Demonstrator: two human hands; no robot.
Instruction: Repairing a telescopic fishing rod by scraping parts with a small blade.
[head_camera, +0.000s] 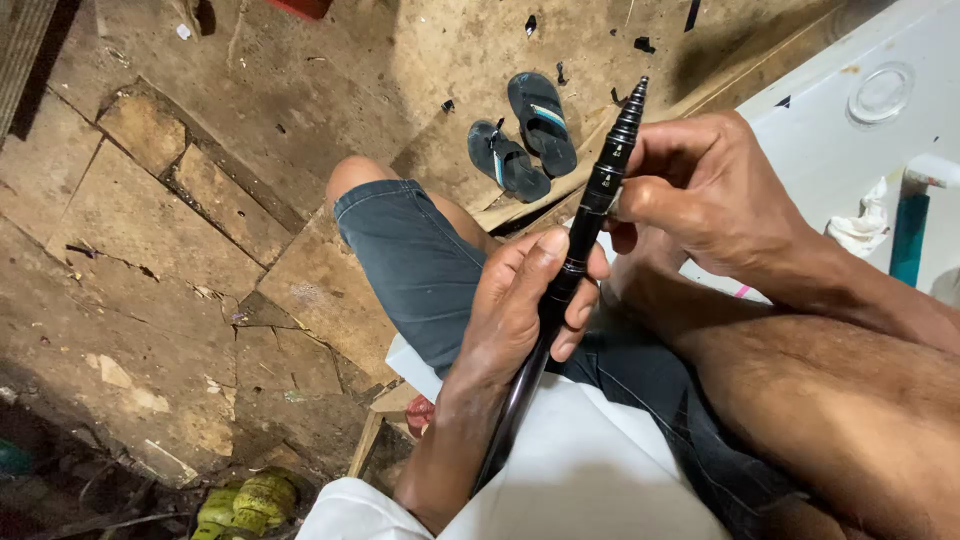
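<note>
A long black telescopic rod (600, 185) runs from my lap up to a stepped, narrowing tip near the top of the view. My left hand (520, 305) is wrapped around its middle, thumb along the shaft. My right hand (700, 185) pinches the upper section just below the ringed tip. The rod's lower end disappears under my left forearm against my white shirt (590, 470). I sit with my knee in dark denim shorts (415, 260) under the hands.
A pair of dark flip-flops (525, 135) lies on the cracked dirt and stone floor (180, 220). A white surface (850, 130) with a round clear lid, a crumpled cloth (865, 230) and a teal bar stands at the right. Green-yellow objects (245, 500) lie at the bottom left.
</note>
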